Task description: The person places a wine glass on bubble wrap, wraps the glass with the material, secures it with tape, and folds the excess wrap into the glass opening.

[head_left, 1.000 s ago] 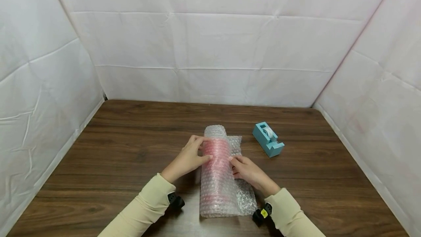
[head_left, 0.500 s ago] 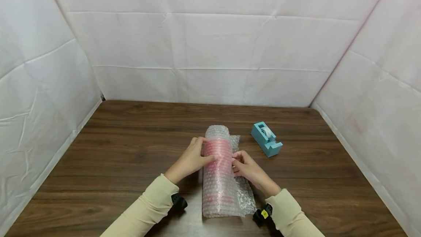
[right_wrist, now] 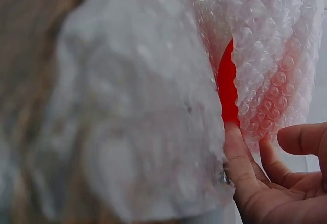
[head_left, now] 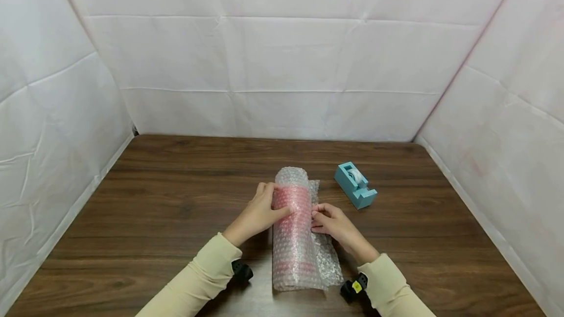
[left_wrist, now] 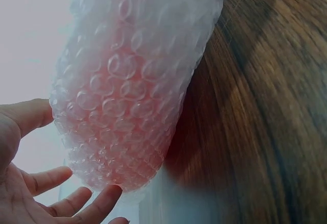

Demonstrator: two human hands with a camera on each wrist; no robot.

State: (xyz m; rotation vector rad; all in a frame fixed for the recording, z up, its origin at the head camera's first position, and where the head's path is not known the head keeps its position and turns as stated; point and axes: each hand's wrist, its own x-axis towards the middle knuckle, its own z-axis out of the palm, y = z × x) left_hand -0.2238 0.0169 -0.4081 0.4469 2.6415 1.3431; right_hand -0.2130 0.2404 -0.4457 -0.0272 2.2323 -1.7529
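A roll of clear bubble wrap [head_left: 293, 253] lies lengthwise on the table around a red object [right_wrist: 228, 89], whose shape is mostly hidden. My left hand [head_left: 260, 211] rests on the roll's left side, thumb laid across its top and fingers spread against it; the left wrist view shows those fingers [left_wrist: 104, 203] nearly straight. On the right, my right hand [head_left: 337, 224] pinches the wrap's upper edge, and in the right wrist view one finger [right_wrist: 237, 152] reaches into the gap beside the red object. A loose flap of wrap [head_left: 328, 260] lies under that hand.
A light blue tape dispenser [head_left: 355, 187] with a roll of tape stands to the right, beyond my right hand. The dark wooden table [head_left: 176, 180] is enclosed by white cloth walls [head_left: 282, 62] at the back and sides.
The roll has turned slightly to the right, covering a little more of the flap. Both hands keep their places on it, the right fingers shifting at the wrap's edge.
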